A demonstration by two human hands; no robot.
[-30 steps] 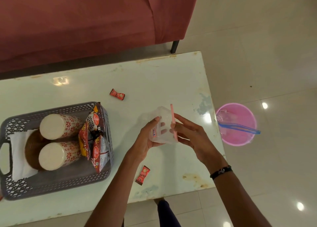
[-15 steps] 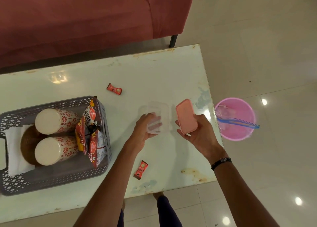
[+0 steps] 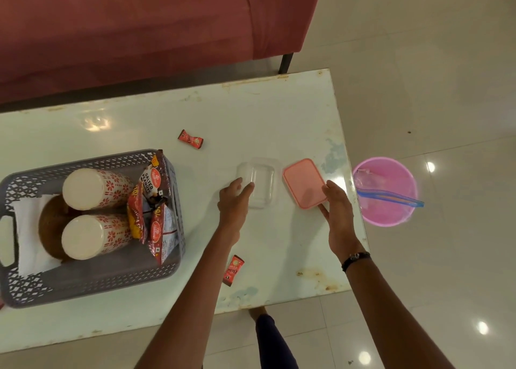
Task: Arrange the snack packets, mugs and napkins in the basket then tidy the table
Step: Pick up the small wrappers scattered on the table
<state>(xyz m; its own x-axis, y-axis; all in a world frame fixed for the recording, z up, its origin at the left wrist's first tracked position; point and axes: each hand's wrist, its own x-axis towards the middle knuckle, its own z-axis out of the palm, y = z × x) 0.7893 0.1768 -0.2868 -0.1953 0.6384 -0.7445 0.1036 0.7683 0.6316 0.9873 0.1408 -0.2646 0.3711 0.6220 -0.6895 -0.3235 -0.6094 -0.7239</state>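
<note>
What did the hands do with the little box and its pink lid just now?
They pulled the pink lid off the clear box and lowered both onto the table, side by side. The left hand and right hand rest on them. The basket and sachets stayed put.

clear box (image 3: 261, 183), pink lid (image 3: 304, 181), basket (image 3: 92, 273)

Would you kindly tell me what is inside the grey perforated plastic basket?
The grey perforated plastic basket holds two floral mugs lying on their sides, white napkins, a brown round object and red snack packets. Whatever lies beneath them is covered.
</note>
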